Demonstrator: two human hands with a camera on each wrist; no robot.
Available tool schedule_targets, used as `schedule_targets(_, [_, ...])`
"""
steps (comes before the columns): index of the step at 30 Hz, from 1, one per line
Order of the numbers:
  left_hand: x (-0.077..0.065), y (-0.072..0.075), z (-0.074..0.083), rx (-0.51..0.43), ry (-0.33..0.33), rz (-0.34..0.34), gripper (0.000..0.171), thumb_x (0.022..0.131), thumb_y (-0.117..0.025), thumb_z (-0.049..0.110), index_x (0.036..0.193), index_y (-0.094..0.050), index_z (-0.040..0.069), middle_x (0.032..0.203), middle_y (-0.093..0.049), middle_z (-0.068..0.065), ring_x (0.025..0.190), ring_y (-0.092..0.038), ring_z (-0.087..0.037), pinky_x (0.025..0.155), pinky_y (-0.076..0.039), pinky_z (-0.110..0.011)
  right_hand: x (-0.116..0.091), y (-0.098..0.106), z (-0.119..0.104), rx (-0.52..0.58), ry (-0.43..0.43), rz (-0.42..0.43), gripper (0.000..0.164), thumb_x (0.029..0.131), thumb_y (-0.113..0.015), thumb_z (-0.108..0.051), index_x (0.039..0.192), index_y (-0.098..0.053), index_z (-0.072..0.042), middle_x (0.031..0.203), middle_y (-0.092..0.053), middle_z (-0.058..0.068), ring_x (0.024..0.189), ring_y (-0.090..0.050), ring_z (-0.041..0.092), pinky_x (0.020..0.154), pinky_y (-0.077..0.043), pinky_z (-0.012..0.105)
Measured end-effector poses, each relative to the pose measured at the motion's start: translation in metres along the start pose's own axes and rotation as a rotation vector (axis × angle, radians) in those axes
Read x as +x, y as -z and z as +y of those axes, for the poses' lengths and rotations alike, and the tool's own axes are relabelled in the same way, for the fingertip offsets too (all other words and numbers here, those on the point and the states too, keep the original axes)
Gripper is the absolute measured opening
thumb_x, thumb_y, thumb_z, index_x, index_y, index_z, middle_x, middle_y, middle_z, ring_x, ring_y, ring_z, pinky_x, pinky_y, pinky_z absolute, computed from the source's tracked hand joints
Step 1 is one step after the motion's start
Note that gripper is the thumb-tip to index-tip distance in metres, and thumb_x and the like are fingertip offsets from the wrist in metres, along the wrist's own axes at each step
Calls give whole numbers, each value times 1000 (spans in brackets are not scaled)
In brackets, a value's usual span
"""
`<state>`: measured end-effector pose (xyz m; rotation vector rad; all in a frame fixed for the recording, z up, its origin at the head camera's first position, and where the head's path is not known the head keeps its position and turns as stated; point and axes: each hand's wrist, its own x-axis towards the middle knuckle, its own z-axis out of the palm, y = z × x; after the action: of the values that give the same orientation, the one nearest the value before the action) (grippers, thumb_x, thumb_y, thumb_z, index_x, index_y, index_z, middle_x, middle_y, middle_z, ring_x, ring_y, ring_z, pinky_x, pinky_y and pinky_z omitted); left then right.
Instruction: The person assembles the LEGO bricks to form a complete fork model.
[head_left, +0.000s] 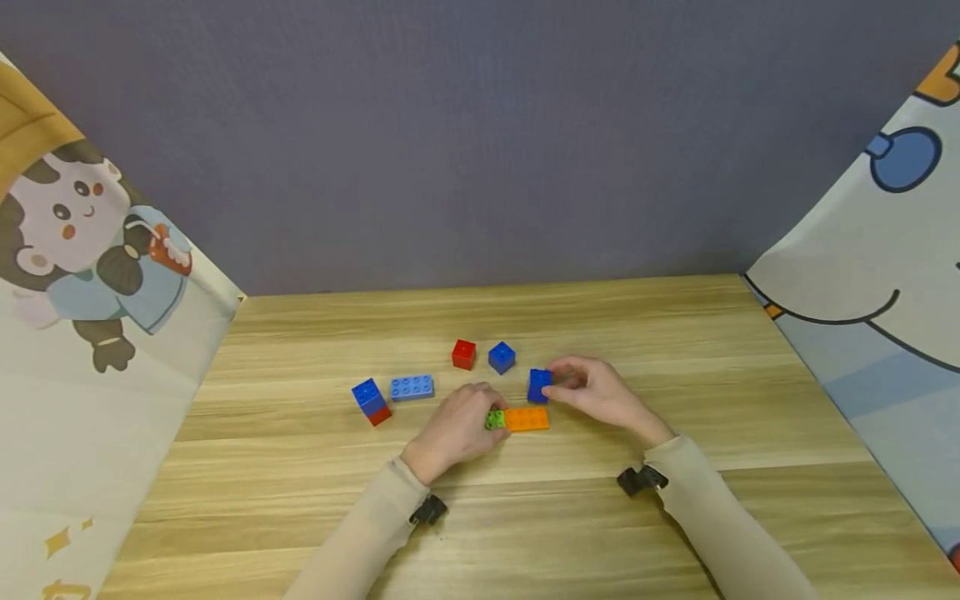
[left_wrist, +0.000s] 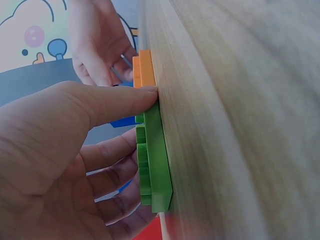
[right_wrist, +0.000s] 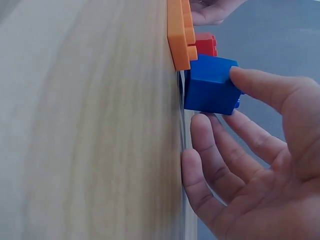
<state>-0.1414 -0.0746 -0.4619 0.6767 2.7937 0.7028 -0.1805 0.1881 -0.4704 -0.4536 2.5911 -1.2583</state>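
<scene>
My left hand [head_left: 459, 423] grips a flat green brick [left_wrist: 159, 165] lying on the table. Its thumb lies at the seam beside an orange brick [head_left: 527, 418], and the other fingers reach along the green brick's far side. The orange brick extends to the right, end to end with the green one. Just beyond the orange brick, my right hand [head_left: 596, 393] pinches a dark blue brick [right_wrist: 210, 82] between thumb and fingers. In the head view, the left hand hides most of the green brick.
Farther back stand a small red brick [head_left: 463, 354] and a small blue brick [head_left: 502, 357]. To the left are a light blue brick [head_left: 412, 387] with two rows of studs and a blue brick [head_left: 368, 396] on a red one [head_left: 380, 416]. A grey panel [head_left: 480, 150] rises behind the table.
</scene>
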Motion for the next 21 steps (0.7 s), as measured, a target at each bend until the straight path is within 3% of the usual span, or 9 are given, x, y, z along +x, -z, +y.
schedule_targets(21, [1, 0, -1, -6, 5, -3, 37, 91, -85, 29, 121, -78, 9, 124, -76, -8, 117, -69, -27, 104, -58, -44, -6, 1, 0, 26, 22, -17, 42, 96, -81, -30, 132, -72, -9, 126, -76, 10, 97, -70, 18, 84, -59, 31])
